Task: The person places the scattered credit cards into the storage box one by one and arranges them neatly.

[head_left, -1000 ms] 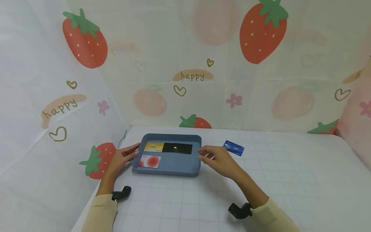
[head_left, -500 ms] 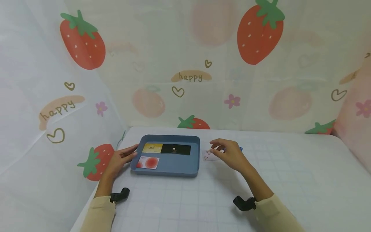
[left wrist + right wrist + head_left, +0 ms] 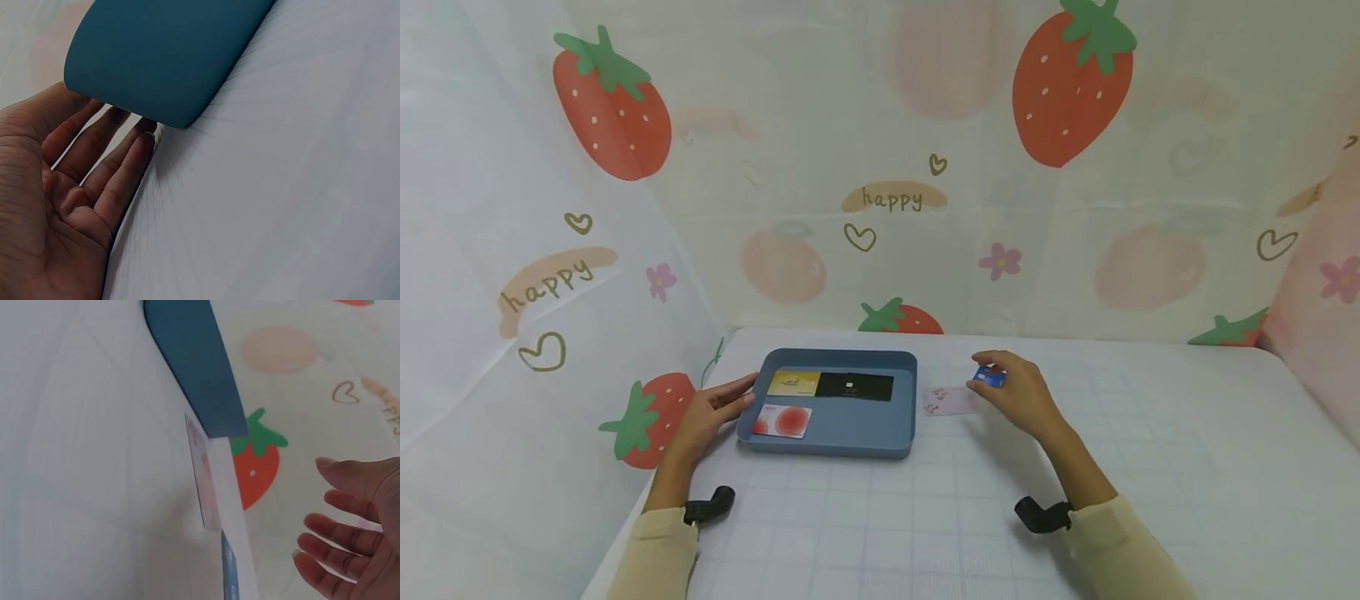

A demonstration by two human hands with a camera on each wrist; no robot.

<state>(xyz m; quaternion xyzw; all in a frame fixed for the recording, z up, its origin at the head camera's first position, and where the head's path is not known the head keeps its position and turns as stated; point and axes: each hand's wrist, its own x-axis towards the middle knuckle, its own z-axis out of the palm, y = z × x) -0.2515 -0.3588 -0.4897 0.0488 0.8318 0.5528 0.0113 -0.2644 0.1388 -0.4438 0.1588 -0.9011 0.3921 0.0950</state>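
At the tray's left end, my left hand [image 3: 706, 417] rests with thumb and fingertips against the blue-grey tray [image 3: 850, 446]. The left wrist view shows its fingers fairly straight at the end wall. Inside the tray lie a gold card [image 3: 794, 383], a black VIP card [image 3: 868, 387] and a white card with red circles [image 3: 792, 422]. Over the table to the right, my right hand [image 3: 1018, 396] hovers with fingers loosely bent, holding nothing. Beneath it lies a blue card [image 3: 991, 377], partly hidden. A pale floral card [image 3: 947, 402] lies between that card and the tray.
The white gridded table [image 3: 850, 533] extends forward and to the right of the tray. A strawberry-print curtain [image 3: 895, 250] rises behind and along the left side. Both wrists carry small black cameras, the left camera [image 3: 711, 505] and the right camera [image 3: 1043, 515].
My right hand has moved right from the tray's right rim to above the blue card. The pale floral card has come into view on the table. The left hand stays at the tray.
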